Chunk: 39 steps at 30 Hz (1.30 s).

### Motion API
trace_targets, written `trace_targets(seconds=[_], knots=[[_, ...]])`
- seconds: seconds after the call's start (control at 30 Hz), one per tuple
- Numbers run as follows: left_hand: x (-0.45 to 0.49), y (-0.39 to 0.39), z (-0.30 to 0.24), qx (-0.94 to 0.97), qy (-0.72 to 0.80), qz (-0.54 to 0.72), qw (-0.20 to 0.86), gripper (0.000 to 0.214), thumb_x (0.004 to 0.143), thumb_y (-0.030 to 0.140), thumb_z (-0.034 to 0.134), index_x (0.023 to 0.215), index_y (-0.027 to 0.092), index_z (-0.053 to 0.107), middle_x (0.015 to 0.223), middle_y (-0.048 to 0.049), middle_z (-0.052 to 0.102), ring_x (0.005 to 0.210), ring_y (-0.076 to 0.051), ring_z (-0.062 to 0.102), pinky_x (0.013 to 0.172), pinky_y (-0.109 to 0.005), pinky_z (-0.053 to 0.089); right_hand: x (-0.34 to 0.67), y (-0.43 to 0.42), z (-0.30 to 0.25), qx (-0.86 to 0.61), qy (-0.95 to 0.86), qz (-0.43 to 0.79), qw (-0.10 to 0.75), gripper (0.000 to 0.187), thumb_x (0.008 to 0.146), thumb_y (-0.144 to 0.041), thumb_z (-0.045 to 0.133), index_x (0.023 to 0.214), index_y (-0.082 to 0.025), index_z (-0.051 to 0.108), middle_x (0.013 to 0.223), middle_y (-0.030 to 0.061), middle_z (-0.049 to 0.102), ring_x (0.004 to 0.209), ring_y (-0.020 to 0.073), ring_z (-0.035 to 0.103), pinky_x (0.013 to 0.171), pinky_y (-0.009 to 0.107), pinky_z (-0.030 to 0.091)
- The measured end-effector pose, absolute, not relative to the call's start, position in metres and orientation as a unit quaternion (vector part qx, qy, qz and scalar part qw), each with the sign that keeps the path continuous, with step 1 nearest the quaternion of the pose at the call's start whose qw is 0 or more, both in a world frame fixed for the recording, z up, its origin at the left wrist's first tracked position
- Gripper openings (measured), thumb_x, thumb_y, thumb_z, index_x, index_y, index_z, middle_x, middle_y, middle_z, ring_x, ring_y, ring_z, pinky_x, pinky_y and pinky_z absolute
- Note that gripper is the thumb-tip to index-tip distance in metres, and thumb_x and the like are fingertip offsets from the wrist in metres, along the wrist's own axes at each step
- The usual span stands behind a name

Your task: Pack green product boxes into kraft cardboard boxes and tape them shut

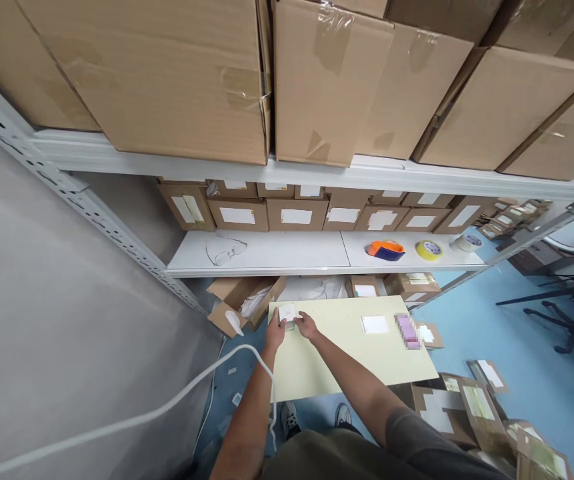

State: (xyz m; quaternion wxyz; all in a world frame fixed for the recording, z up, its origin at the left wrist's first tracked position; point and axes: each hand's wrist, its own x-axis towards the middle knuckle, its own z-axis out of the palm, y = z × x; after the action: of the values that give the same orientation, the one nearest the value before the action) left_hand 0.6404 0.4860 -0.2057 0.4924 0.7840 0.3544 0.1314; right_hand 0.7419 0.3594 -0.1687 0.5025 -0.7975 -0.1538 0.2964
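Near the left far corner of the pale yellow table (337, 360), both hands are closed at the edges of a small white packet (287, 312) with a greenish lower edge. My left hand (275, 331) grips its left side, thumb on top. From the right, my right hand (307, 325) pinches its near right corner. The packet's exact kind is too small to make out. Further right on the same table lie a flat white rectangular piece (375, 325) and a blurred pink-purple stack (408, 331).
A white shelf (291, 250) behind the table holds eyeglasses (227, 253), an orange-and-blue tape dispenser (385, 251), yellow tape (429, 250) and labelled cartons. An open carton (247, 303) stands left of the table. A white cable (167, 407) arcs across the left foreground. Cartons (447, 413) lie on the floor at right.
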Motion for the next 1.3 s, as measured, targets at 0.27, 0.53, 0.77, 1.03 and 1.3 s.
trace_targets(seconds=[0.27,0.53,0.77,1.03,1.3], knots=[[0.644,0.457,-0.154,0.824,0.338,0.225,0.394,0.070,0.096,0.043,0.064,0.162,0.024,0.053,0.170,-0.0180,0.048,0.161,-0.042,0.041,0.133,-0.060,0.033,0.745,0.260,-0.159,-0.753,-0.073,0.288,0.587,0.030,0.081,-0.041,0.071,0.106,-0.025,0.072,0.083,0.0045,0.079,0.087,0.0287,0.080,0.083,0.043,0.064],[0.711,0.370,-0.116,0.854,0.239,0.224,0.405,0.064,0.098,0.037,0.059,0.161,0.025,0.053,0.159,-0.0155,0.062,0.152,-0.035,0.055,0.131,-0.056,0.042,0.814,0.132,-0.125,-0.798,-0.092,0.137,0.579,0.033,0.083,-0.035,0.064,0.113,-0.028,0.075,0.100,0.0079,0.083,0.097,0.0317,0.078,0.090,0.049,0.064],[0.782,0.290,-0.098,0.857,0.186,0.151,0.455,0.062,0.095,0.034,0.060,0.158,0.032,0.059,0.160,-0.0112,0.062,0.149,-0.032,0.060,0.114,-0.051,0.059,0.929,0.071,-0.080,-0.817,-0.153,0.047,0.554,0.052,0.087,-0.031,0.066,0.139,-0.029,0.072,0.134,0.0110,0.077,0.119,0.0326,0.073,0.097,0.050,0.064],[0.756,0.242,-0.091,0.857,0.233,0.136,0.440,0.056,0.098,0.035,0.056,0.153,0.031,0.063,0.159,-0.0130,0.062,0.131,-0.028,0.071,0.102,-0.046,0.064,1.098,0.095,-0.007,-0.834,-0.333,-0.072,0.434,0.062,0.089,-0.018,0.068,0.151,-0.020,0.065,0.150,0.0160,0.066,0.142,0.0351,0.056,0.127,0.054,0.043],[0.699,0.254,-0.082,0.832,0.316,0.169,0.424,0.054,0.096,0.039,0.056,0.148,0.030,0.067,0.153,-0.0145,0.066,0.114,-0.028,0.077,0.094,-0.047,0.066,1.131,0.129,-0.013,-0.894,-0.362,0.006,0.264,0.044,0.085,-0.010,0.074,0.128,-0.016,0.076,0.130,0.0224,0.077,0.136,0.0397,0.060,0.123,0.055,0.035]])
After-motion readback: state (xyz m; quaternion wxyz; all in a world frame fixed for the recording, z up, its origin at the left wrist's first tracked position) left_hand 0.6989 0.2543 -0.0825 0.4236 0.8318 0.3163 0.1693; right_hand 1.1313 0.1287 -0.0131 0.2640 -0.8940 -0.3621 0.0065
